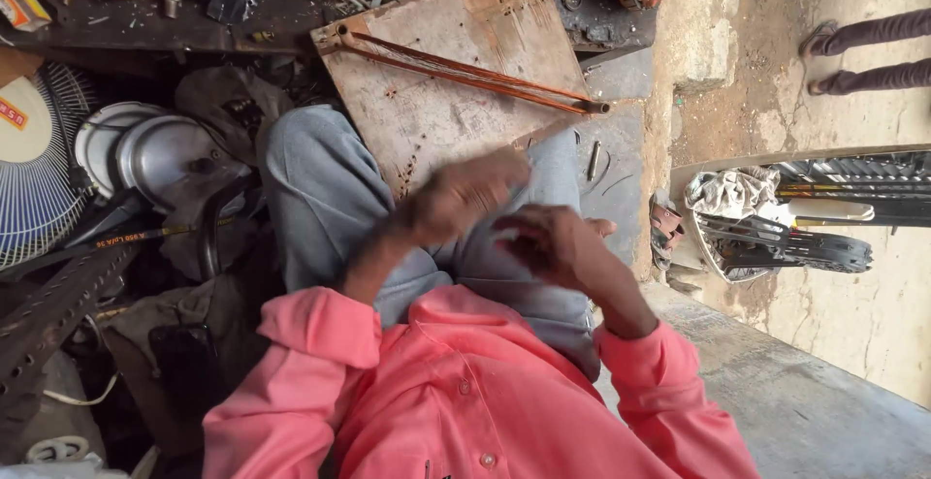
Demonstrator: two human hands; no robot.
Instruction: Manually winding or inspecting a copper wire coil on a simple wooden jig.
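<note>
Hands meet over your lap: your left hand (464, 193) is blurred, fingers loosely curled, and your right hand (551, 241) is half curled just beside it; whether either grip holds anything, you cannot tell. Just beyond them a worn wooden board (456, 72) rests against your knees, with a long loop of copper wire (465, 74) lying across its upper part. To your right, a tray (693, 237) holds a crumpled rag (729, 191) and dark metal parts. To your left, a round metal cover (160, 154) sits beside a fan guard (34, 188) among scrap. Past the board, the cluttered desk (126, 18) carries small tools. Someone's feet (824, 57) stand well apart on the floor at the upper right.
</note>
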